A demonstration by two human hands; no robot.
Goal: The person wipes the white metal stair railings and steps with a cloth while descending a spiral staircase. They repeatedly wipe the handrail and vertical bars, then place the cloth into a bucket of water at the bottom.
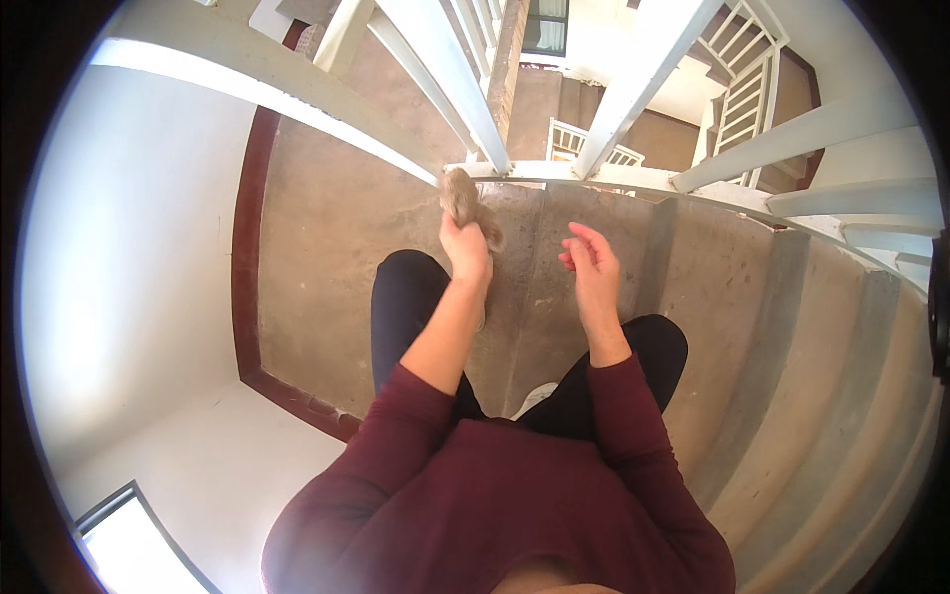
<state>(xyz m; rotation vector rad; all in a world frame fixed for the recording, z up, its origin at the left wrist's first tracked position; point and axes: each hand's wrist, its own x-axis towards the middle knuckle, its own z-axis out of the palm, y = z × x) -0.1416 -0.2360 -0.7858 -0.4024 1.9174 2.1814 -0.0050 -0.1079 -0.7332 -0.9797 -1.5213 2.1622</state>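
Note:
My left hand point(466, 249) is closed on a bunched tan cloth point(460, 197), which looks fuzzy. The cloth's far end is at the foot of a white railing post, by the bottom rail point(534, 171) of the stair railing. Whether it touches the metal is hard to tell. To the right, my right hand point(594, 260) is raised over the concrete floor, fingers loosely curled and apart, holding nothing. A white baluster point(616, 96) rises beyond it.
Concrete steps point(757, 319) curve along the right side. A white wall with a dark red skirting band point(249, 260) bounds the landing at left. Beyond the railing, a lower flight with its own white railing point(742, 104) shows. My knees flank my hands.

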